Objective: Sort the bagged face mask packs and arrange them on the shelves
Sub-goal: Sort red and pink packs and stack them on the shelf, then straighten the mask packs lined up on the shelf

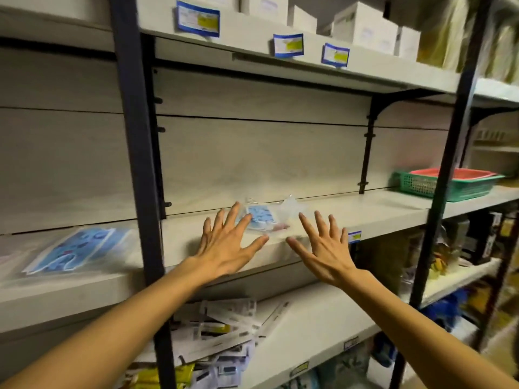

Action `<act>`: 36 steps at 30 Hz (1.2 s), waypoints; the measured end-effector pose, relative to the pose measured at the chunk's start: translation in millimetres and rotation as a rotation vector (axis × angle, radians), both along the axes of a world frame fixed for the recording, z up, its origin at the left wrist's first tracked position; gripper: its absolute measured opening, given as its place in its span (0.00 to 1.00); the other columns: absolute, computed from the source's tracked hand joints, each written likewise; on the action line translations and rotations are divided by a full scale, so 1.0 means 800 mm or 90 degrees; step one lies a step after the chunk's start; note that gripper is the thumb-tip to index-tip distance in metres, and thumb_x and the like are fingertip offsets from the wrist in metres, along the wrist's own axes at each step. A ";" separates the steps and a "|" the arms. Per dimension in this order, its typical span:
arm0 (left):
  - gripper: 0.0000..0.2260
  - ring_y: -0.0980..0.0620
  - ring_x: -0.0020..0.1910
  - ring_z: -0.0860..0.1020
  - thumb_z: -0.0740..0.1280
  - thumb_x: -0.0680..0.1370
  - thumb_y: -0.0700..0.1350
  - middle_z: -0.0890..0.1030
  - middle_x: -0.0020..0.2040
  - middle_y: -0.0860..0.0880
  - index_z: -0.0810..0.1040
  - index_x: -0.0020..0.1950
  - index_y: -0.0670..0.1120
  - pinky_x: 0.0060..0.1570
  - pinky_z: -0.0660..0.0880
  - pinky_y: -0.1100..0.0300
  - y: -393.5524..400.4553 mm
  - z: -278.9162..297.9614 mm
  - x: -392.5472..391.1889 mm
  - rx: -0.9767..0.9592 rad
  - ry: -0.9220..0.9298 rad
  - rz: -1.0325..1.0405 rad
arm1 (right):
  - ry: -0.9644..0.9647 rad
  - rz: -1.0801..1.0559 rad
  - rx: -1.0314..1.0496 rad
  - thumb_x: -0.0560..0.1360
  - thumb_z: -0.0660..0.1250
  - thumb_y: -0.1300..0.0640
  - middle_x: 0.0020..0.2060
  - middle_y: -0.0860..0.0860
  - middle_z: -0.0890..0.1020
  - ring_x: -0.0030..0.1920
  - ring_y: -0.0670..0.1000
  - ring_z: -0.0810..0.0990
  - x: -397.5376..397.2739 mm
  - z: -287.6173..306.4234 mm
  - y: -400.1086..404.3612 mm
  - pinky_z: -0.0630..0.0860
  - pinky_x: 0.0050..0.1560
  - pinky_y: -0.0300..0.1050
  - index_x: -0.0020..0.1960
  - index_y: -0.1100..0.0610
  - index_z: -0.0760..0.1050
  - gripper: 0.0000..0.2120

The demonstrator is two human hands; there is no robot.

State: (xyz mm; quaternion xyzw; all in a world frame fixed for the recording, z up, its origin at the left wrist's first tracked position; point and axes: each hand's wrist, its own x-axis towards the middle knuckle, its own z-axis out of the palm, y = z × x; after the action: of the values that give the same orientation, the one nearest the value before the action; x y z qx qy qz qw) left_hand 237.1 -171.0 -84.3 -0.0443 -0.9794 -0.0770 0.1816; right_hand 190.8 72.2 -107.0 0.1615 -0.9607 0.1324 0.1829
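While both hands are reaching out, this is showing:
Left hand [224,242]: fingers spreading flat, grip released, fingertips lying over the mask pack.
Right hand [323,248]: fingers spreading, grip released, holding nothing.
Mask pack [262,217]: lying on the middle shelf [379,209], between the hands.
Second mask pack [75,251]: lying on the left shelf [70,293].
Green basket [438,188]: sitting far right.

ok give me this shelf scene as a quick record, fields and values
left hand: open, fingers spread, at the mask pack
right hand: open, fingers spread, holding nothing
mask pack: blue, in clear bag, lying on middle shelf
middle shelf: pale board
second mask pack: flat on the bay to the left
green basket: far right, red tray inside
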 end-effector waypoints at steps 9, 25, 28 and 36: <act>0.33 0.43 0.69 0.70 0.51 0.78 0.71 0.71 0.71 0.47 0.67 0.74 0.52 0.67 0.66 0.46 0.031 0.009 -0.145 -0.028 -0.025 0.096 | -0.047 0.007 0.054 0.76 0.47 0.26 0.82 0.55 0.41 0.81 0.59 0.39 -0.144 0.020 0.021 0.41 0.78 0.62 0.82 0.50 0.36 0.45; 0.25 0.42 0.63 0.78 0.71 0.72 0.44 0.80 0.65 0.50 0.72 0.70 0.52 0.58 0.74 0.54 -0.009 0.025 -0.248 0.275 0.096 0.275 | -0.121 0.150 0.032 0.73 0.56 0.25 0.66 0.57 0.78 0.64 0.59 0.74 -0.312 0.040 -0.053 0.72 0.64 0.55 0.69 0.56 0.73 0.41; 0.26 0.43 0.61 0.79 0.71 0.71 0.37 0.81 0.63 0.49 0.74 0.69 0.49 0.58 0.73 0.56 -0.019 0.028 -0.242 0.425 0.157 0.310 | -0.170 0.141 0.028 0.62 0.53 0.15 0.56 0.56 0.81 0.57 0.59 0.77 -0.317 0.037 -0.075 0.72 0.57 0.53 0.55 0.55 0.75 0.47; 0.17 0.44 0.45 0.81 0.72 0.70 0.33 0.84 0.51 0.40 0.79 0.57 0.40 0.49 0.81 0.48 -0.015 0.029 -0.226 0.830 0.247 0.356 | -0.188 0.210 -0.093 0.70 0.69 0.30 0.55 0.50 0.82 0.60 0.56 0.77 -0.326 0.024 -0.096 0.65 0.69 0.59 0.59 0.50 0.77 0.28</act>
State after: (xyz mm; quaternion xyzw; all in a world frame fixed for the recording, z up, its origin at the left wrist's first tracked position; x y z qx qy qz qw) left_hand 56.5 -183.2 -60.8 0.3114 -0.6595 -0.5857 0.3536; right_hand -70.3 -4.9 -87.4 0.2816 -0.9255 0.2517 0.0269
